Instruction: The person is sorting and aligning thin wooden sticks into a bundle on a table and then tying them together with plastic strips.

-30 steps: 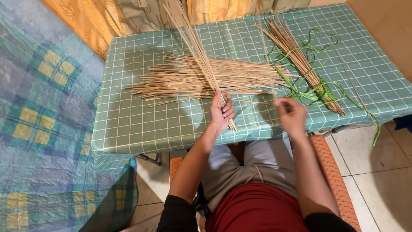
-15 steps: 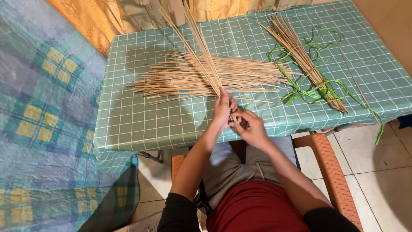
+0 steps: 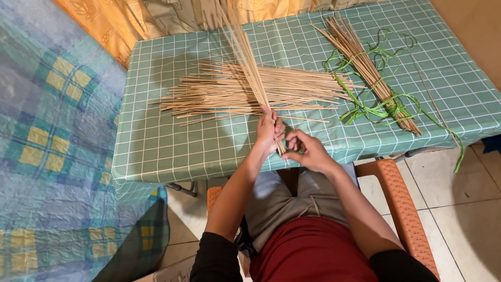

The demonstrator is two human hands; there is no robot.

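Note:
My left hand (image 3: 269, 132) grips a thin bunch of long pale sticks (image 3: 244, 48) near their lower ends; the bunch slants up and away over the table. My right hand (image 3: 306, 150) is beside it, fingers curled at the bottom tips of that bunch, touching them. Behind the hands a loose pile of the same sticks (image 3: 245, 91) lies flat across the green checked tablecloth (image 3: 172, 141).
A second stick bundle (image 3: 368, 73) tied with green ribbon (image 3: 383, 111) lies at the table's right. Orange curtains (image 3: 120, 21) hang behind. A plaid blue-yellow bed cover (image 3: 52, 130) fills the left. I sit on an orange woven chair (image 3: 399, 193) over a tiled floor.
My right hand came in from the right of the table to the lower ends of the held bunch. The left hand kept its grip, and the bunch tilted slightly.

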